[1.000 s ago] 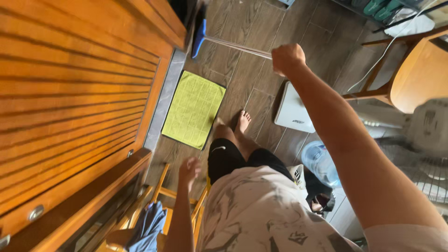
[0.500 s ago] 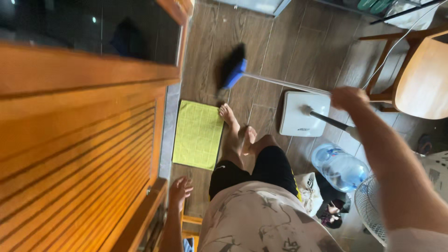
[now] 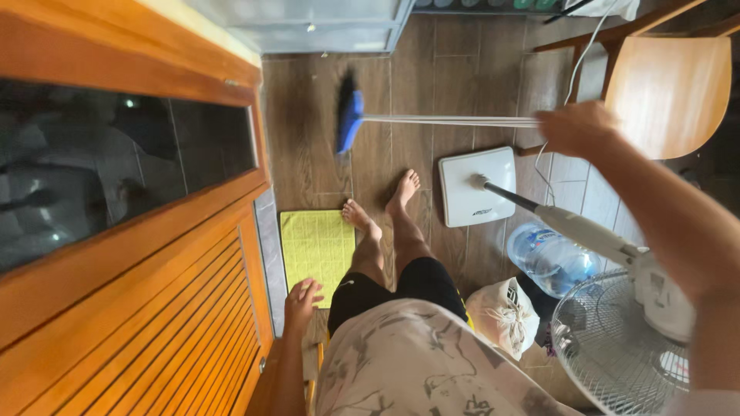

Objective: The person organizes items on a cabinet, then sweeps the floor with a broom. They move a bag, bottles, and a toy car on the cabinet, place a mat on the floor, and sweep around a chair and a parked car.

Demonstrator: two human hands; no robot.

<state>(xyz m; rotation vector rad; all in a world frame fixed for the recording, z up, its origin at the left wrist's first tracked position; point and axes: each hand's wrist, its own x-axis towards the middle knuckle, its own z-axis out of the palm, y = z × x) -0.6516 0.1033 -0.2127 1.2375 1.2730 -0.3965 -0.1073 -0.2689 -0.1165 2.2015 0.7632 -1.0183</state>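
Observation:
My right hand (image 3: 574, 127) is closed around the thin pale handle of a broom (image 3: 447, 120), held out to the right at chest height. The broom's blue, dark-bristled head (image 3: 348, 115) rests on the brown wood-look floor ahead of my bare feet (image 3: 381, 202). Down at my left side, my left hand (image 3: 302, 303) hangs with fingers spread, holding nothing, close to the slatted wooden door (image 3: 154, 323) and just over the edge of a yellow-green mat (image 3: 312, 243).
A standing fan, with white square base (image 3: 475, 185) and wire cage (image 3: 617, 347), stands on my right. Beside it lie a clear water bottle (image 3: 549, 258) and a white bag (image 3: 505, 312). A wooden chair (image 3: 663, 92) is at the far right. A glass-panelled wooden door (image 3: 123, 166) fills the left.
The view has tilted down and back. The broom head has swept left across the floor, and my right hand has risen slightly on the handle. My left hand stays low by the door.

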